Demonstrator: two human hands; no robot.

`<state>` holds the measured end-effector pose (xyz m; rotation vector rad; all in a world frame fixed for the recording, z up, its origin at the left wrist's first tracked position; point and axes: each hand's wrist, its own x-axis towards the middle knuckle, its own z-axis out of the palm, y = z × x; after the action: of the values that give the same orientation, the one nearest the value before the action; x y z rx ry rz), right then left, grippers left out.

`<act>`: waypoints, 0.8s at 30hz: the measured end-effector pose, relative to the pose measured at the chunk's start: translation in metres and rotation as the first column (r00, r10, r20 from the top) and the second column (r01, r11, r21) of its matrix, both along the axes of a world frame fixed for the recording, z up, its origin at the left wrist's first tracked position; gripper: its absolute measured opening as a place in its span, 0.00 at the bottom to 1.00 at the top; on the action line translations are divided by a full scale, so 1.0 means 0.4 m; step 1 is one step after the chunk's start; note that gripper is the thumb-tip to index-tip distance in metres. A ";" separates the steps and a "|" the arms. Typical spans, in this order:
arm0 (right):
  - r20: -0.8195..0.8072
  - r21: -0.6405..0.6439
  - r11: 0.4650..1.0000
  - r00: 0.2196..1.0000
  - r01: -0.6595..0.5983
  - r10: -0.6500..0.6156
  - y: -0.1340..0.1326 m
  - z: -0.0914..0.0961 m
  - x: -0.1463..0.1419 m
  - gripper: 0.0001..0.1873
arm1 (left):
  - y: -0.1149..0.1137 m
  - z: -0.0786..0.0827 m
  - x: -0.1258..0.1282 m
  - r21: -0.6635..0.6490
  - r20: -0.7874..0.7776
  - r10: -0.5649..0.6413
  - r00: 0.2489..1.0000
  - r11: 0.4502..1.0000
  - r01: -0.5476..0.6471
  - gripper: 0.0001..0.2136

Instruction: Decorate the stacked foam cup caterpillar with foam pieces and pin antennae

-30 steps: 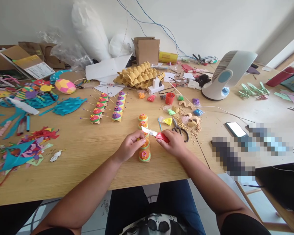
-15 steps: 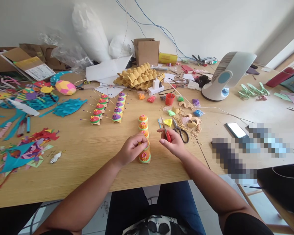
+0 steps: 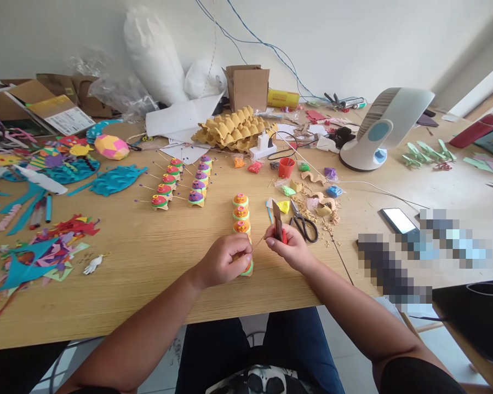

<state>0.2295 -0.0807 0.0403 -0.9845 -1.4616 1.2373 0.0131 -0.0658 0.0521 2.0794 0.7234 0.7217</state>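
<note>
A row of small orange clay-topped egg-carton cups (image 3: 241, 214) runs toward me near the table's front edge. My left hand (image 3: 224, 259) is closed over the nearest cups of that row. My right hand (image 3: 290, 248) grips a red-handled utility knife (image 3: 277, 222) with its blade pointing up, and its fingertips also pinch a thin stick (image 3: 258, 243) that reaches toward the cups. Black-handled scissors (image 3: 303, 221) lie just beyond my right hand.
Two more decorated cup rows (image 3: 183, 180) with sticks stand further back. Yellow egg cartons (image 3: 233, 127), a cardboard box (image 3: 248, 85), a red cup (image 3: 285, 166), a white fan (image 3: 381, 125), a phone (image 3: 397, 219) and coloured foam scraps (image 3: 45, 249) crowd the wooden table (image 3: 148, 257).
My right hand swung the knife from lying across the cups to blade-up, then moved slightly toward my left hand and took hold of a thin stick. My left hand slid down the row.
</note>
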 end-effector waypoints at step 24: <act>0.529 0.397 0.918 0.818 -0.004 -0.226 0.005 -0.017 0.013 0.09 | 0.014 -0.013 0.007 -0.045 0.122 0.177 0.977 0.984 -0.173 0.16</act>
<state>0.2349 -0.0789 0.0335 -1.2007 -1.9771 0.5360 0.0159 -0.0601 0.0471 1.9365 0.8492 0.9235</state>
